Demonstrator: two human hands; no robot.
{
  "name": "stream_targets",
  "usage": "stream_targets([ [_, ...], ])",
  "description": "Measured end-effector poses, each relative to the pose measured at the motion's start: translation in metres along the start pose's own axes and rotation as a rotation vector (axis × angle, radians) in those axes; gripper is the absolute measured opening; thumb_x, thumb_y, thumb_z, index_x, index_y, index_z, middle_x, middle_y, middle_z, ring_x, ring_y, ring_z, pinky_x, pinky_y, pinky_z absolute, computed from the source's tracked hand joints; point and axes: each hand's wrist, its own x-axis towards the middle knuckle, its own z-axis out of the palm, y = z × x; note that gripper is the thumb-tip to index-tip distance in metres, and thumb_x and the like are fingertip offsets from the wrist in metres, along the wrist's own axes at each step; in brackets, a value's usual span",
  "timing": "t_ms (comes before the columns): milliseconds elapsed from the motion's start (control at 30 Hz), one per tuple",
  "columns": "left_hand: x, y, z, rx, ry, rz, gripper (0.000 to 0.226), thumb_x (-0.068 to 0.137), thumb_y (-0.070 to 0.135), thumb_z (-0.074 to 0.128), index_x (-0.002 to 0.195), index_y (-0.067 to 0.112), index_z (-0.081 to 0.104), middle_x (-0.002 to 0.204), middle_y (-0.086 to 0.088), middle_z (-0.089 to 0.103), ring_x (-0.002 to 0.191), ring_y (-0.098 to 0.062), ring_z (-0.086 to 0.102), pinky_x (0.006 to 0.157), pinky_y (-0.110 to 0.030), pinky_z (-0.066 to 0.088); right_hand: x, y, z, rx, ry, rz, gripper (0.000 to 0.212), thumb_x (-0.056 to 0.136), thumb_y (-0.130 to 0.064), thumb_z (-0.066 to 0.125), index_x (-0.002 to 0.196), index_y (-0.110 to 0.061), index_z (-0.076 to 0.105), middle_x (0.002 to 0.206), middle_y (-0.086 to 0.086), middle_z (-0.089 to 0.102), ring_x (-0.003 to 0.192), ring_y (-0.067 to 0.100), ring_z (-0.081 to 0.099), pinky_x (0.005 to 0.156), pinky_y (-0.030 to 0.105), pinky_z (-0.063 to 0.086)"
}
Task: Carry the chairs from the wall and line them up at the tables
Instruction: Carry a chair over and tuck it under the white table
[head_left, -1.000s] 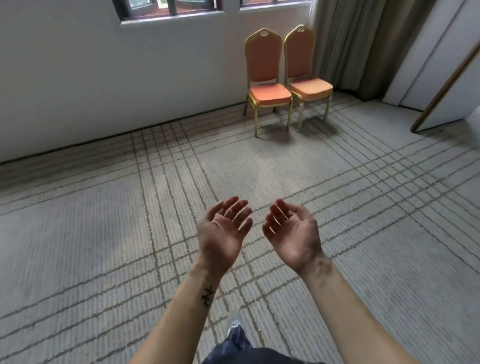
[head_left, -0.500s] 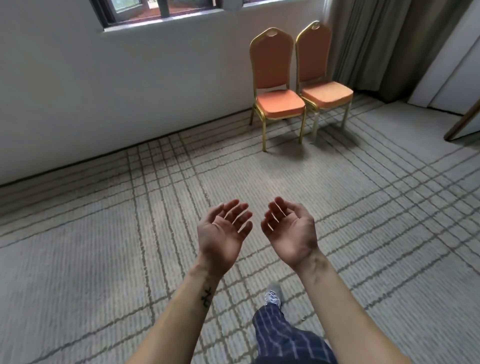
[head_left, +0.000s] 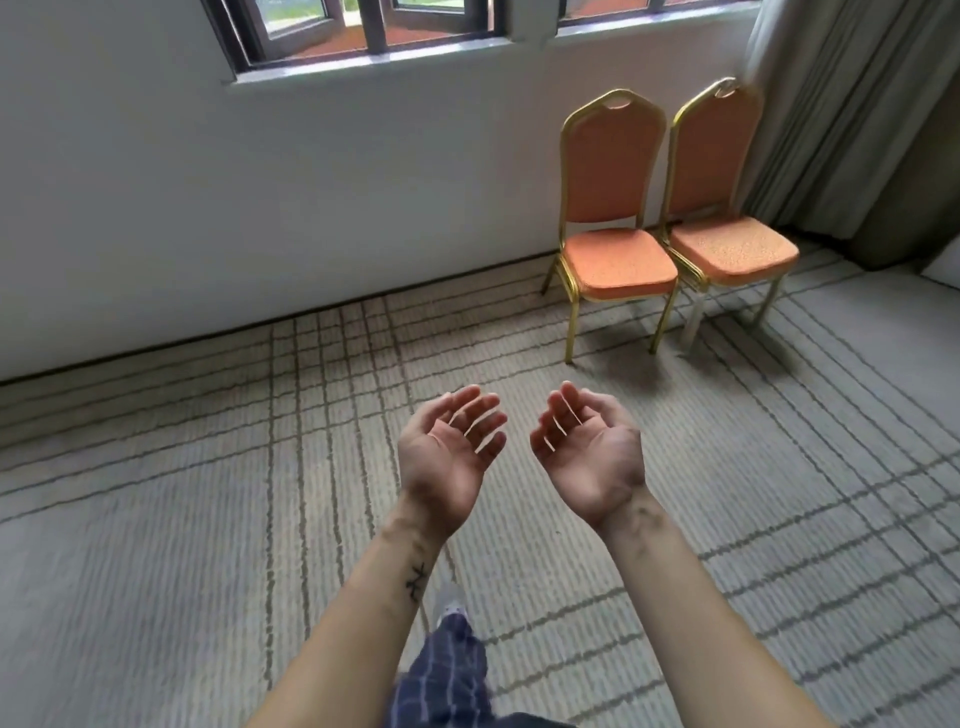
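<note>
Two orange padded chairs with gold metal frames stand side by side against the white wall at the upper right: the left chair (head_left: 615, 218) and the right chair (head_left: 727, 208). My left hand (head_left: 449, 449) and my right hand (head_left: 589, 452) are held out in front of me, palms up, fingers relaxed, holding nothing. Both hands are well short of the chairs, over the carpet. No table is in view.
Grey carpet (head_left: 182, 519) with a line grid covers the floor. A window (head_left: 374, 26) runs along the top of the wall. A grey curtain (head_left: 852, 114) hangs right of the chairs. My leg in checked trousers (head_left: 447, 670) steps forward below.
The chairs have grown larger and shifted right and lower in view as I walked nearer. My hands kept the same palms-up pose.
</note>
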Motion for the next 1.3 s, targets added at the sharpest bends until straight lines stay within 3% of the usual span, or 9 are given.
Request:
stream_targets([
  [400,0.29,0.135,0.049,0.026,-0.099,-0.081,0.034,0.097,0.03,0.045,0.105,0.008,0.069,0.1,-0.011,0.071,0.085,-0.025,0.066,0.078,-0.035,0.047,0.263,-0.063,0.132,-0.048,0.037,-0.079,0.013,0.093,-0.023,0.06,0.096,-0.013,0.068,0.087,0.002,0.068,0.076,0.016,0.061,0.081,0.028,0.044],
  [633,0.411,0.184,0.079,0.08,-0.108,-0.121,0.034,0.097,0.029,0.045,0.106,0.007,0.069,0.101,-0.012,0.071,0.086,-0.026,0.066,0.088,-0.039,0.046,0.381,-0.095,0.173,-0.039,0.103,-0.08,0.013,0.092,-0.024,0.059,0.096,-0.014,0.066,0.086,0.001,0.067,0.075,0.015,0.06,0.078,0.027,0.045],
  [733,0.471,0.194,0.091,0.085,-0.065,-0.114,0.034,0.097,0.03,0.045,0.106,0.008,0.069,0.101,-0.012,0.071,0.086,-0.026,0.066,0.083,-0.038,0.048,0.442,-0.116,0.182,-0.077,0.097,-0.078,0.015,0.094,-0.024,0.057,0.099,-0.013,0.066,0.087,0.001,0.068,0.076,0.015,0.06,0.079,0.028,0.045],
  [933,0.596,0.217,0.136,0.166,0.013,-0.105,0.035,0.096,0.029,0.045,0.106,0.008,0.071,0.101,-0.013,0.071,0.084,-0.026,0.066,0.078,-0.037,0.047,0.593,-0.186,0.196,0.231,0.036,-0.044,0.014,0.085,-0.022,0.06,0.093,-0.013,0.067,0.087,0.003,0.066,0.076,0.017,0.059,0.078,0.029,0.043],
  [1167,0.726,0.267,0.209,0.085,-0.004,-0.07,0.034,0.091,0.032,0.05,0.109,0.011,0.069,0.099,-0.009,0.071,0.087,-0.025,0.065,0.081,-0.036,0.046,0.727,-0.284,0.258,0.14,-0.028,-0.088,0.016,0.08,-0.024,0.061,0.091,-0.015,0.067,0.085,0.001,0.067,0.071,0.017,0.061,0.075,0.03,0.043],
  [1300,0.793,0.274,0.247,0.106,0.016,-0.1,0.035,0.097,0.033,0.045,0.111,0.011,0.068,0.1,-0.009,0.071,0.089,-0.025,0.065,0.083,-0.037,0.045,0.773,-0.314,0.257,0.118,0.015,-0.062,0.015,0.09,-0.024,0.055,0.092,-0.015,0.067,0.085,0.001,0.067,0.071,0.016,0.061,0.076,0.031,0.044],
])
